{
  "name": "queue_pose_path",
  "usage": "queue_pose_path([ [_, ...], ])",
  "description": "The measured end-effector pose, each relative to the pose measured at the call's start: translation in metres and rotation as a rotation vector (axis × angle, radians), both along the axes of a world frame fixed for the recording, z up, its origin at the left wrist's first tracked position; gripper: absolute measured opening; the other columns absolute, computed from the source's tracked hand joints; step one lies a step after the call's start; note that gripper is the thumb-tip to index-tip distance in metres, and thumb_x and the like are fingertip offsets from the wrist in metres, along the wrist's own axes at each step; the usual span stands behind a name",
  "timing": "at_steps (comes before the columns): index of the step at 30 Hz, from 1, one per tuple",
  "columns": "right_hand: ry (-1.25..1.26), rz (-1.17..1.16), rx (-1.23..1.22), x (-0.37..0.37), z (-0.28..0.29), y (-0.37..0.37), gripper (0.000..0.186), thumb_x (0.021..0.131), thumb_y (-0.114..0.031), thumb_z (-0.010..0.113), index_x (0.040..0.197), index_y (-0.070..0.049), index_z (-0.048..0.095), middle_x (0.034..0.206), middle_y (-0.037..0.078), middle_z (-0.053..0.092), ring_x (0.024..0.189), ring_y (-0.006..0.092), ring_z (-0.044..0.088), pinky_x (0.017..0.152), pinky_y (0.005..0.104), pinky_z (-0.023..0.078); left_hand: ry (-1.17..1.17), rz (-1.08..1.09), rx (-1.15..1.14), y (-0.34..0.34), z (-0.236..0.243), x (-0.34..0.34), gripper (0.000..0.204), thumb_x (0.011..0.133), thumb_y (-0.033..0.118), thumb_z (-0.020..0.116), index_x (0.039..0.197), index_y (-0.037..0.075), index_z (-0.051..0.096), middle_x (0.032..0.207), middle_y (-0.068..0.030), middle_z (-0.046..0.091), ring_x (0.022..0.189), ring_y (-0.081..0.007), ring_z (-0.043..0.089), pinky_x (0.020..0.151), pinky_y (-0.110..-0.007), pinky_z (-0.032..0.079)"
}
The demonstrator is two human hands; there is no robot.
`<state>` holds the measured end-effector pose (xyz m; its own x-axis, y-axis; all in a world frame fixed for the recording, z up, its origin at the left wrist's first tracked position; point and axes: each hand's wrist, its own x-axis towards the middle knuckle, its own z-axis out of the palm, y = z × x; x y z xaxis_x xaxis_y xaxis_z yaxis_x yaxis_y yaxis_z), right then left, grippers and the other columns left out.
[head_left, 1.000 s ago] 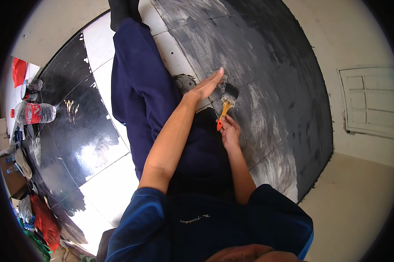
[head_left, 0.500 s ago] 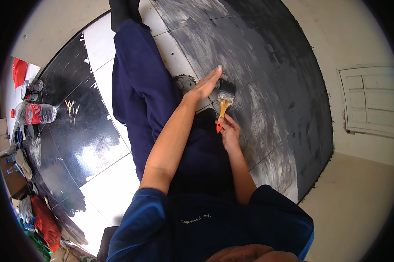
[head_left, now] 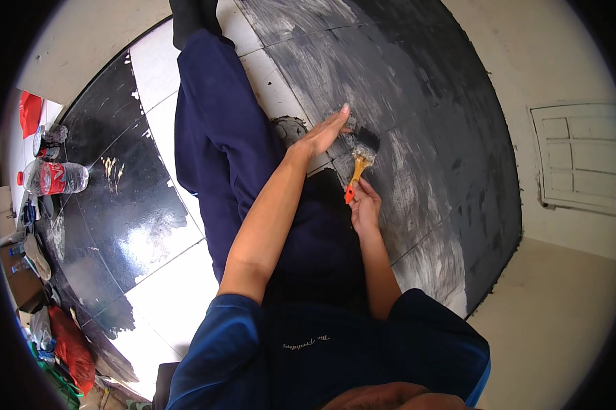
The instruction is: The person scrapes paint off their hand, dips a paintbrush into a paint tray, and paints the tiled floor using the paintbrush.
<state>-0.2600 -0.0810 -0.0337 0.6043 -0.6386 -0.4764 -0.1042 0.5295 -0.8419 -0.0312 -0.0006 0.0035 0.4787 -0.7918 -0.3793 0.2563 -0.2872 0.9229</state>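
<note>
A flat paintbrush point(head_left: 359, 166) with a yellow and orange handle and wide black bristles is gripped in my right hand point(head_left: 367, 203), fingers closed around the handle's lower end. Its bristles point away from me over the grey-black coated tiles point(head_left: 410, 164); whether they touch the surface I cannot tell. Just left of the bristles, my left hand point(head_left: 327, 134) is stretched out with straight fingers and holds nothing. Streaky, uneven black coating covers the tiles right of my legs. A round, dark-smeared object point(head_left: 291, 128) lies beside my leg, partly hidden by my left wrist.
My outstretched legs point(head_left: 216, 130) lie along bare white tiles point(head_left: 161, 75). Farther left, a glossy black patch point(head_left: 117, 219) spreads over the floor. Large plastic bottles point(head_left: 54, 178), a red bag point(head_left: 72, 348) and a cardboard box point(head_left: 24, 280) stand along the left edge. A pale wall point(head_left: 561, 68) bounds the right side.
The paintbrush and my right hand have shifted a little to the right, widening the gap between bristles and left hand. My left hand has barely moved.
</note>
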Motion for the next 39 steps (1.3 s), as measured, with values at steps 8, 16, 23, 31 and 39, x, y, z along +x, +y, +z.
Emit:
queue_pose_path([
  [8,-0.024,-0.016,0.020,-0.001,-0.003,0.000,0.034,0.097,-0.003,0.064,0.130,0.005,0.060,0.112,0.010,0.069,0.096,0.0212,0.069,0.082,0.0316,0.057,-0.029,-0.023,0.005,0.002,0.004,-0.001,0.104,0.093,0.083,0.014,0.160,0.004,0.020,0.153,-0.0187,0.047,0.147,-0.0378,0.034,0.120,-0.046,0.026],
  [16,0.005,0.092,0.015,0.005,0.009,0.015,0.038,0.097,-0.004,0.062,0.133,0.008,0.057,0.108,0.012,0.069,0.091,0.0216,0.070,0.072,0.0308,0.056,-0.130,0.061,-0.007,0.001,0.001,-0.002,0.102,0.096,0.080,0.016,0.159,0.001,0.018,0.158,-0.0187,0.039,0.153,-0.0314,0.023,0.125,-0.042,0.015],
  [23,-0.034,0.129,0.013,0.003,0.006,0.015,0.037,0.097,-0.003,0.061,0.132,0.008,0.058,0.110,0.013,0.069,0.092,0.0221,0.069,0.073,0.0309,0.056,-0.134,-0.009,0.065,0.005,0.009,0.001,0.102,0.092,0.083,0.011,0.160,0.008,0.024,0.165,-0.0138,0.026,0.154,-0.0313,0.019,0.126,-0.042,0.015],
  [31,-0.009,0.045,0.033,-0.001,-0.001,0.006,0.034,0.097,-0.005,0.062,0.129,0.006,0.060,0.107,0.012,0.070,0.093,0.0208,0.070,0.074,0.0321,0.056,-0.107,0.006,0.053,0.004,0.011,-0.001,0.102,0.093,0.083,0.013,0.159,0.006,0.024,0.154,-0.0163,0.044,0.150,-0.0323,0.030,0.124,-0.043,0.019],
  [39,0.003,-0.008,0.060,0.000,0.000,0.004,0.034,0.097,-0.008,0.066,0.127,0.005,0.060,0.104,0.009,0.069,0.090,0.0189,0.070,0.069,0.0300,0.056,-0.086,-0.060,0.077,0.005,0.018,-0.001,0.106,0.091,0.085,0.013,0.160,0.004,0.020,0.140,-0.0183,0.060,0.149,-0.0313,0.033,0.123,-0.044,0.018],
])
